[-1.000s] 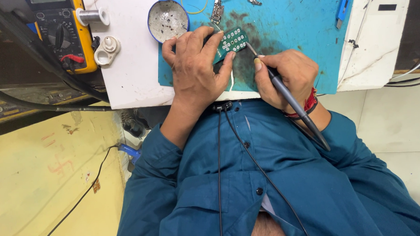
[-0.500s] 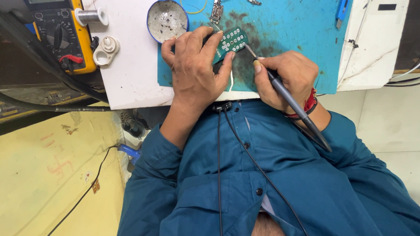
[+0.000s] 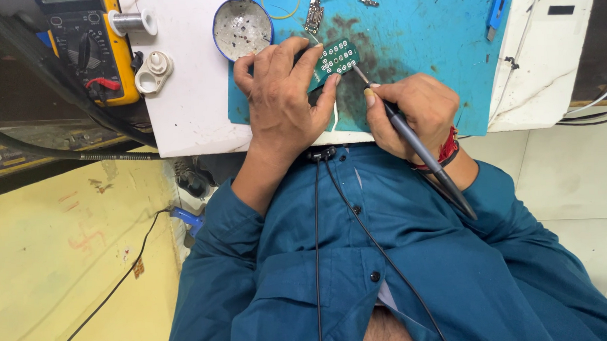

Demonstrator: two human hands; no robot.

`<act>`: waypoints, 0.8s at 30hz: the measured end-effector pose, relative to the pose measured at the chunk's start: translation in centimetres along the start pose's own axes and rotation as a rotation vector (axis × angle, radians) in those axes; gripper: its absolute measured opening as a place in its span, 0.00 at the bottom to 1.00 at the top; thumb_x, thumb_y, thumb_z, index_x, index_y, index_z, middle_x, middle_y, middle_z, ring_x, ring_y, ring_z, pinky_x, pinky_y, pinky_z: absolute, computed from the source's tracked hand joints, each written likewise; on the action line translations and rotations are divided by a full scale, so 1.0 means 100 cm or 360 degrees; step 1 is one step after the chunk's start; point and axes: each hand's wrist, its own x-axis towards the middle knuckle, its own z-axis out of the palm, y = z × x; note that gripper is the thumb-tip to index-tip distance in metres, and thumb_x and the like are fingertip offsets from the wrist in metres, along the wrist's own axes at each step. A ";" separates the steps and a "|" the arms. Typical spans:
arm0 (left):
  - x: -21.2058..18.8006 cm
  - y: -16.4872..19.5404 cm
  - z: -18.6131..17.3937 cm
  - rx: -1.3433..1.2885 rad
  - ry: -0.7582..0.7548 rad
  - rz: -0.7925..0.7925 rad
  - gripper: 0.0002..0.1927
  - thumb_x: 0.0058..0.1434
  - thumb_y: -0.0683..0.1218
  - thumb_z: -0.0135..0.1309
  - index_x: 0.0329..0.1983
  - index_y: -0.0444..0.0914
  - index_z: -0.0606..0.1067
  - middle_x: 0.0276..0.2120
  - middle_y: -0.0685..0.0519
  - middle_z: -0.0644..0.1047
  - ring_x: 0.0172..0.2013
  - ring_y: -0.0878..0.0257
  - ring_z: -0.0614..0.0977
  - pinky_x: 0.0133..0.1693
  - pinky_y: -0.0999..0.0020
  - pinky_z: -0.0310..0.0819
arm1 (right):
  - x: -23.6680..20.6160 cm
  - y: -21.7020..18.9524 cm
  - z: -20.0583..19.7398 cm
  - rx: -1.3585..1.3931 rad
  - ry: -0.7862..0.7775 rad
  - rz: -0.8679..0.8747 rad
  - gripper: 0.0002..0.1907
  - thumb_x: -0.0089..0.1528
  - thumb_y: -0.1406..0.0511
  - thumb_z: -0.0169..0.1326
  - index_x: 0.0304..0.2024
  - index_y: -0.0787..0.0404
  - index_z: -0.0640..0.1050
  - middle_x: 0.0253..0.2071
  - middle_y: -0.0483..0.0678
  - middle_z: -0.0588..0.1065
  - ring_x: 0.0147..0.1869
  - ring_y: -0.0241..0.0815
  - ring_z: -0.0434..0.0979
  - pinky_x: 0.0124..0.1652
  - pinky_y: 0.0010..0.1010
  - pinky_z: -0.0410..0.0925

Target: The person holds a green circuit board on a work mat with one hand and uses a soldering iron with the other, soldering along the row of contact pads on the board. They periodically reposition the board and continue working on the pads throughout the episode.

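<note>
Left hand (image 3: 281, 104) lies fingers-down and curled, pinning the small green circuit board (image 3: 336, 58) flat on the blue mat (image 3: 434, 51), just right of the round metal dish (image 3: 243, 28). Right hand (image 3: 412, 113) is clenched pen-style around the soldering iron (image 3: 417, 146), its tip touching the board's right edge.

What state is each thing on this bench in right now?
Left hand: pressing the green circuit board flat on the blue mat.
Right hand: gripping the soldering iron, tip at the board's edge.
Round dish: upright, open.
Solder spool: lying sideways.
</note>
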 end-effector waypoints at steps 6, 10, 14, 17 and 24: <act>0.000 0.000 0.000 0.0002 0.0000 0.0000 0.20 0.65 0.53 0.64 0.55 0.37 0.80 0.53 0.52 0.75 0.57 0.55 0.72 0.62 0.50 0.49 | 0.000 -0.001 -0.001 -0.0022 0.0019 0.0062 0.05 0.61 0.74 0.65 0.38 0.66 0.81 0.30 0.53 0.77 0.31 0.50 0.76 0.33 0.37 0.67; 0.000 0.000 0.000 0.0005 0.0007 0.0010 0.20 0.65 0.53 0.64 0.55 0.37 0.80 0.53 0.52 0.74 0.57 0.55 0.72 0.62 0.50 0.49 | 0.000 -0.001 -0.001 0.0013 0.0032 0.0050 0.05 0.62 0.74 0.65 0.40 0.66 0.81 0.32 0.53 0.78 0.32 0.49 0.77 0.34 0.36 0.68; -0.001 0.000 0.000 0.0004 0.0003 0.0011 0.20 0.65 0.53 0.64 0.55 0.37 0.80 0.53 0.52 0.74 0.57 0.55 0.72 0.62 0.50 0.49 | 0.000 -0.002 -0.001 -0.0016 -0.0002 0.0046 0.05 0.62 0.74 0.65 0.40 0.66 0.81 0.31 0.52 0.77 0.32 0.49 0.77 0.33 0.35 0.67; 0.000 -0.001 0.001 0.0002 0.0001 0.0012 0.20 0.65 0.53 0.64 0.55 0.37 0.80 0.53 0.52 0.74 0.57 0.55 0.72 0.62 0.50 0.49 | 0.000 0.000 -0.001 -0.0012 -0.0008 0.0030 0.05 0.62 0.74 0.65 0.38 0.66 0.81 0.30 0.52 0.77 0.32 0.49 0.77 0.33 0.36 0.67; 0.000 0.000 0.000 0.0006 0.0001 0.0010 0.20 0.65 0.53 0.64 0.55 0.36 0.80 0.53 0.52 0.74 0.57 0.55 0.72 0.63 0.50 0.49 | -0.001 0.000 -0.001 0.0017 0.0019 0.0055 0.05 0.62 0.73 0.65 0.37 0.66 0.80 0.30 0.53 0.77 0.31 0.49 0.76 0.34 0.36 0.67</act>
